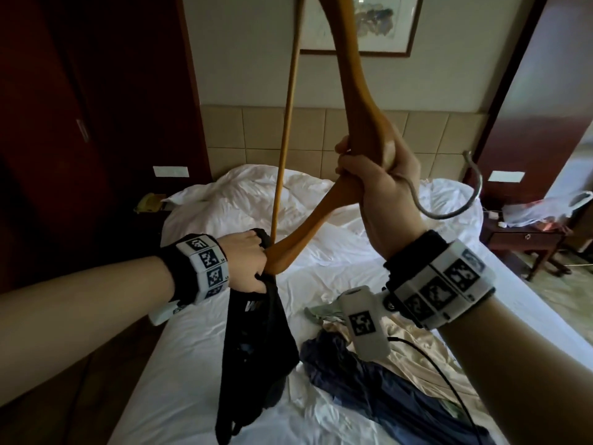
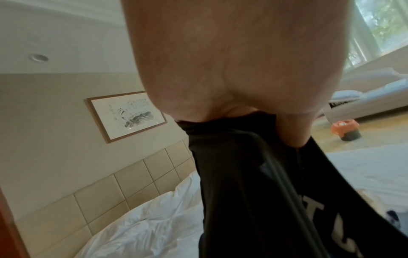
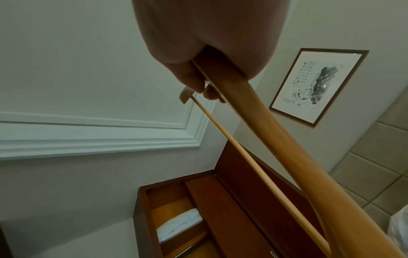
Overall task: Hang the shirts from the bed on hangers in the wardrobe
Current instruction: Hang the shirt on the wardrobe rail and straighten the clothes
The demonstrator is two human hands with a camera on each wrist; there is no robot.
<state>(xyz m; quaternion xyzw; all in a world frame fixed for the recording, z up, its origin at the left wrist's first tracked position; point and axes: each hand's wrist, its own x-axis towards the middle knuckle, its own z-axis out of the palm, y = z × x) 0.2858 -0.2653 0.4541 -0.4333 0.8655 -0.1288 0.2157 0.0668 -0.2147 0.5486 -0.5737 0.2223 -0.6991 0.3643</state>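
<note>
The right hand is closed around the middle of a wooden hanger, at the base of its metal hook, which curls out to the right of the wrist. The hanger stands turned on end: one arm rises out of the top of the picture, the other slopes down to the left, and its thin crossbar runs nearly straight up and down. From the right wrist view the fingers wrap the hanger's thick arm, with the open wardrobe beyond.

The left hand grips a bunched edge of a black shirt right at the hanger's lower end, touching it. The shirt hangs down from the fist over the white bed; pale lettering shows on its cloth.

More clothes lie in a heap on the bed below the right wrist: a dark blue shirt and a cream shirt. A framed picture hangs above the padded headboard, and a bedside table stands to the right.
</note>
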